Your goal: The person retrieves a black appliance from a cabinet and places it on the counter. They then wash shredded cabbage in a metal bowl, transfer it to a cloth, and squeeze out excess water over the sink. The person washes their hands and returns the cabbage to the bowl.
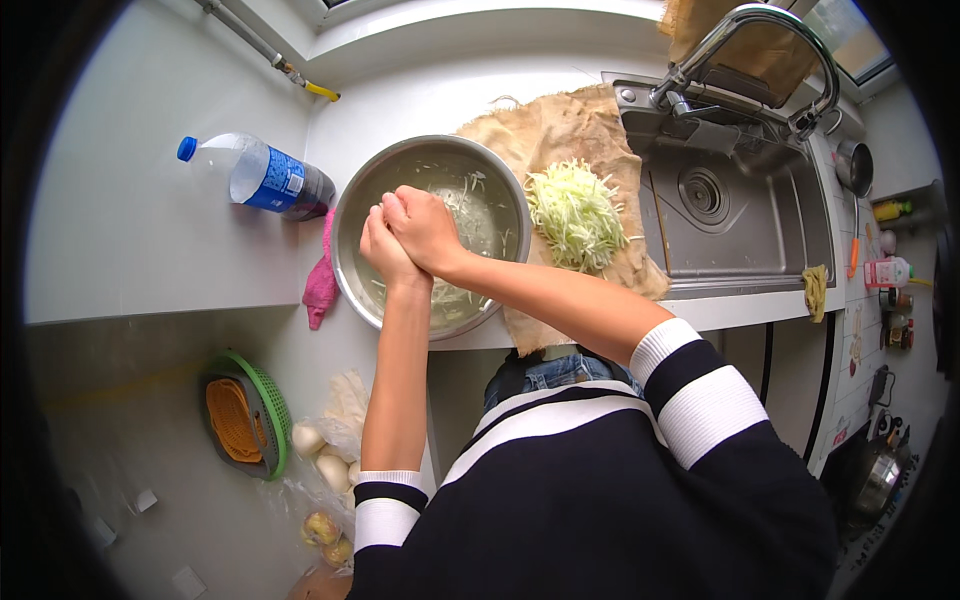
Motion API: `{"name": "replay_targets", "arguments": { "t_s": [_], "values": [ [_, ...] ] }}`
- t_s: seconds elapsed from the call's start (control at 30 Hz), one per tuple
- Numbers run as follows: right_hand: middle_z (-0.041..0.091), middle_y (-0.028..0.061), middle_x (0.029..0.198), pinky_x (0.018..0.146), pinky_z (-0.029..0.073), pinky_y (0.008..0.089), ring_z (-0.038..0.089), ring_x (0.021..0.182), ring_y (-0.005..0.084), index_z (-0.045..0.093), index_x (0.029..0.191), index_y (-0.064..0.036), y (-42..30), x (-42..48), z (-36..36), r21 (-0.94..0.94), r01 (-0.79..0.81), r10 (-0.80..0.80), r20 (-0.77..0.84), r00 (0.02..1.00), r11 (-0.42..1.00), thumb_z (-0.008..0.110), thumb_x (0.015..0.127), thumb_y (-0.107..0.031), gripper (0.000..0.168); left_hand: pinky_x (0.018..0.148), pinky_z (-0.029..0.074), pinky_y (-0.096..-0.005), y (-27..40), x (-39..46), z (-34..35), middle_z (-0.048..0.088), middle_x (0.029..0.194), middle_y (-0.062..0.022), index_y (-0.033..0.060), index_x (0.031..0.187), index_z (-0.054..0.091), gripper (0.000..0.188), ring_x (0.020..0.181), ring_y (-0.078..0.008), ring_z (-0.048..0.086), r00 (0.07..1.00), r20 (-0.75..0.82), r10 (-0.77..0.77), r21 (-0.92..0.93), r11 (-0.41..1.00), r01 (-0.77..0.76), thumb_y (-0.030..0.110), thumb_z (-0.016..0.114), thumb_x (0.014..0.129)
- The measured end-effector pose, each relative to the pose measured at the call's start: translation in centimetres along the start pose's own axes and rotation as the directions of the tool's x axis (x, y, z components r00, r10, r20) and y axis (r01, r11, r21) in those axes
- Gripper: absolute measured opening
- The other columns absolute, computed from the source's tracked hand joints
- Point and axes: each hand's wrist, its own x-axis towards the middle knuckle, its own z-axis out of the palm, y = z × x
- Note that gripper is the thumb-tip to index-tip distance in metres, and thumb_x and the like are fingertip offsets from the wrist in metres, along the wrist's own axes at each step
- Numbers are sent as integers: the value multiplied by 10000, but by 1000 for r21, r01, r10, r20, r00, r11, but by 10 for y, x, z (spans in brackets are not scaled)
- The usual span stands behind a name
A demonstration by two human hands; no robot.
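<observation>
Both hands are clasped together above a steel basin [517, 187] of cloudy water with pale shreds floating in it. My left hand [386, 244] and my right hand [424, 225] press against each other with fingers curled; whether shreds lie between them is hidden. A heap of shredded pale green vegetable [576, 217] rests on a brown cloth [525, 135], just right of the basin.
The steel sink [757, 225] with its faucet [720, 37] is at the right. A plastic bottle [277, 180] and a pink cloth [321, 292] are left of the basin. Nested plastic baskets [277, 405] and bagged produce [330, 469] sit at lower left.
</observation>
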Motion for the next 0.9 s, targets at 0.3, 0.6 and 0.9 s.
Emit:
{"name": "replay_targets", "arguments": {
  "t_s": [0.3,0.6,0.9],
  "values": [
    [572,131,652,572,419,359,516,600,186,559,724,13,5,15,-59,116,44,-48,27,998,992,518,906,-325,385,716,481,-294,-10,-36,62,581,929,-69,16,963,534,302,837,-152,582,999,-47,26,48,999,-23,262,361,992],
    [569,192,685,619,435,401,557,657,283,531,774,18,8,54,-201,-134,382,-403,-225,887,915,429,957,-434,498,693,406,-322,-78,-1,170,492,747,-56,4,877,517,443,714,-167,448,767,495,409,196,807,-557,399,359,1003],
    [607,174,691,647,432,394,569,661,258,570,744,49,66,80,-273,-291,169,-166,36,985,942,449,945,-420,525,795,448,-298,-68,13,182,641,938,-72,23,990,625,400,901,-149,581,844,428,-325,812,549,-200,382,449,971]
  ]
}}
